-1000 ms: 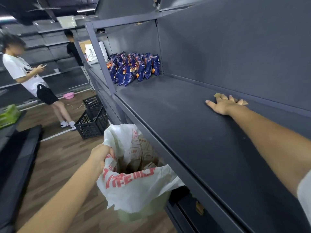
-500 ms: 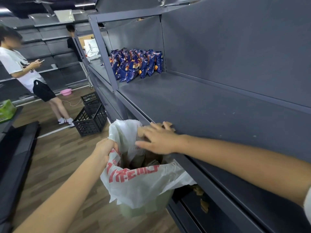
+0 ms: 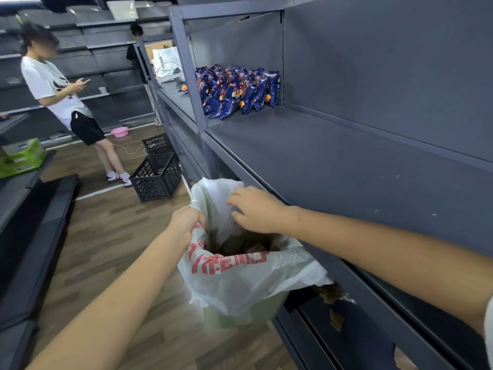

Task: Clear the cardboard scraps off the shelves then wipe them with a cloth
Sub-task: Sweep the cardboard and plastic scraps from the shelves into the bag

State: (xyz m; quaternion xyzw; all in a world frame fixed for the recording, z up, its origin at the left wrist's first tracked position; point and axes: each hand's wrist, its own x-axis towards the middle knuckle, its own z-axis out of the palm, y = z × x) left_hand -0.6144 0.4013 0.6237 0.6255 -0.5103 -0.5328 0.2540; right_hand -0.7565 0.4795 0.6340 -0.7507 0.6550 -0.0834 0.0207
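— What are your hands doing?

— My left hand (image 3: 186,218) is gripping the rim of the white bag (image 3: 240,279) lining the green bin (image 3: 240,313). My right hand (image 3: 256,209) is hovering over its mouth, fingers loosely spread, gripping nothing I can see.

— And the scraps?

— Brown cardboard scraps (image 3: 240,245) are lying inside the bag; more scraps (image 3: 334,303) are sitting on the lower shelf (image 3: 354,343). Blue snack packets (image 3: 237,92) are crowding the shelf's (image 3: 333,166) far end, black crates (image 3: 157,176) standing in the aisle.

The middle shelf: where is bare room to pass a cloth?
The shelf is bare from the blue snack bags at its far end to the near right. The lower shelf still holds cardboard scraps.
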